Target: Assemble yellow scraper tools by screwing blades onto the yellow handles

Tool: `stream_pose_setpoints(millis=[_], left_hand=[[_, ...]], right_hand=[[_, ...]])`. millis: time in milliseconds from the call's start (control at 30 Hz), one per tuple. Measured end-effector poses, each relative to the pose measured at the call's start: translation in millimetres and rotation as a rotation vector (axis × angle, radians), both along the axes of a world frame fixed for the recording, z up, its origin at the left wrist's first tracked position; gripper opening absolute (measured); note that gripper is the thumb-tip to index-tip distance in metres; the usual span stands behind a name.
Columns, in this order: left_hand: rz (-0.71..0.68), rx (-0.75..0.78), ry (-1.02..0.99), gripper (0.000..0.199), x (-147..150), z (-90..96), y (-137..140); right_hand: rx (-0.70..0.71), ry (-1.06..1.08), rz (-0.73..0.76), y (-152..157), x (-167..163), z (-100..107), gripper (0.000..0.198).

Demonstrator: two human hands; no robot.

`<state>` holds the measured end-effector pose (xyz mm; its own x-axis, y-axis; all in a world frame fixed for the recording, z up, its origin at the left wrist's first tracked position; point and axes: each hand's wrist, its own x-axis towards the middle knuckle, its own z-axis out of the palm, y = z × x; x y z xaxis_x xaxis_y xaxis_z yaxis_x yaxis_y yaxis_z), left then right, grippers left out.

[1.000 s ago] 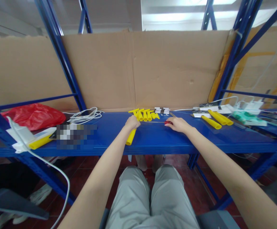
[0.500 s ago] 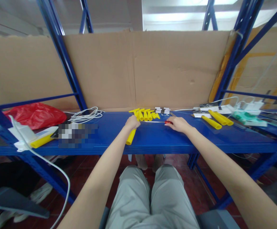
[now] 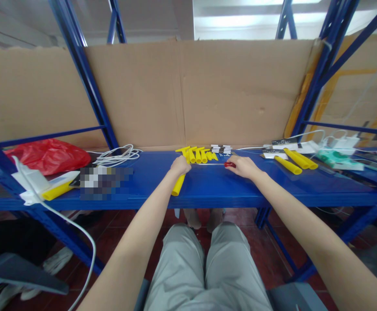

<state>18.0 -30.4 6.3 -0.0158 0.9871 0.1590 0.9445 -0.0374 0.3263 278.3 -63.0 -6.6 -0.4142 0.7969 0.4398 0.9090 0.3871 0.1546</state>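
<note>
My left hand (image 3: 180,165) is closed around a yellow T-shaped tool with a tube handle (image 3: 178,185). The tube sticks out below my fist toward the shelf's front edge. In my right hand (image 3: 244,166) is a screwdriver with a red handle (image 3: 229,164). Its thin metal shaft (image 3: 209,164) points left at the yellow tool, but my left hand hides whether the tip touches it. Just behind lie several yellow T-shaped tools (image 3: 197,155) in a row, with small yellow pieces (image 3: 212,156) beside them. Black-and-white strips (image 3: 221,149) are stacked to their right.
Yellow tubes (image 3: 297,160) lie on the right of the blue shelf (image 3: 240,199), near a green-and-white packet (image 3: 337,159). To the left are a coiled white cable (image 3: 119,157), a red plastic bag (image 3: 50,156) and another yellow tube (image 3: 57,190). A cardboard sheet (image 3: 182,95) stands behind.
Both hands stay in nearly the same place. More of the red screwdriver handle shows as my right fingers shift on it slightly.
</note>
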Motion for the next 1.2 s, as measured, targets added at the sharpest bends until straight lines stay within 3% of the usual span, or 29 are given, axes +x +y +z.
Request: stream_pose_setpoints(millis=[167,367,767,900,1200], left_hand=[[0.005,0.006,0.021,0.033,0.4,0.3,-0.8],[0.006,0.004,0.019,0.032,-0.2,0.6,-0.3],[0.01,0.001,0.039,0.034,1.3,3.4,-4.0],[0.019,0.005,0.038,0.035,1.6,3.7,-5.2],[0.022,0.007,0.069,0.035,1.2,1.6,-2.5]], right_hand=[[-0.049,-0.004,0.014,0.0,-1.0,-1.4,0.027],[-0.023,0.006,-0.07,-1.1,-4.5,-0.9,0.019],[-0.079,0.071,-0.036,-1.0,-4.9,0.0,0.021],[-0.048,0.051,-0.012,-0.2,-4.1,-0.1,0.011],[-0.125,0.041,-0.028,-2.4,-6.2,-0.5,0.02]])
